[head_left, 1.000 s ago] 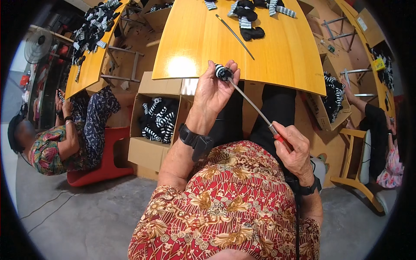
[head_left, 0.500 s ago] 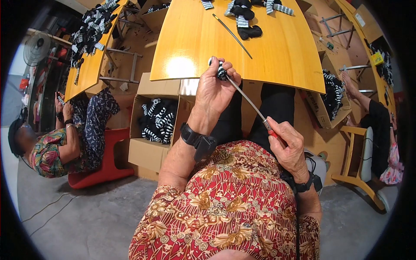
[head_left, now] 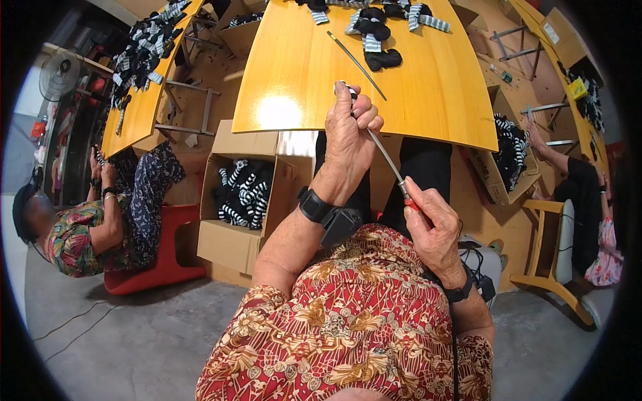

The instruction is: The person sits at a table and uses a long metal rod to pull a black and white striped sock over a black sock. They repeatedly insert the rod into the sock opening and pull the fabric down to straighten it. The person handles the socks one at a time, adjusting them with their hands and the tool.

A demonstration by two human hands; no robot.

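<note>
My left hand point(head_left: 351, 140) is closed, thumb up, around a bunched black-and-white striped sock point(head_left: 345, 88) just over the near edge of the table. Only a little of the sock shows past the fingers. In my right hand point(head_left: 435, 230), lower and to the right, is the red handle of a long thin metal rod point(head_left: 386, 158) that resembles a screwdriver. Its shaft slants up to the left hand, where the fingers hide the tip. On the table top point(head_left: 301, 73) lie black and grey-striped socks point(head_left: 382, 59) and a dark slim stick point(head_left: 358, 65).
Open cardboard boxes of striped socks stand at left point(head_left: 226, 244) and right point(head_left: 491, 170). To the left, a person point(head_left: 83, 237) sits on a red chair point(head_left: 157, 267) beside a table heaped with socks point(head_left: 137, 57). Another person point(head_left: 588, 207) sits at the far right near a wooden chair point(head_left: 552, 284).
My left hand has moved to the right and turned, its fingers now folded over the sock. My right hand has shifted slightly left and down, with the rod still pointing into the left hand.
</note>
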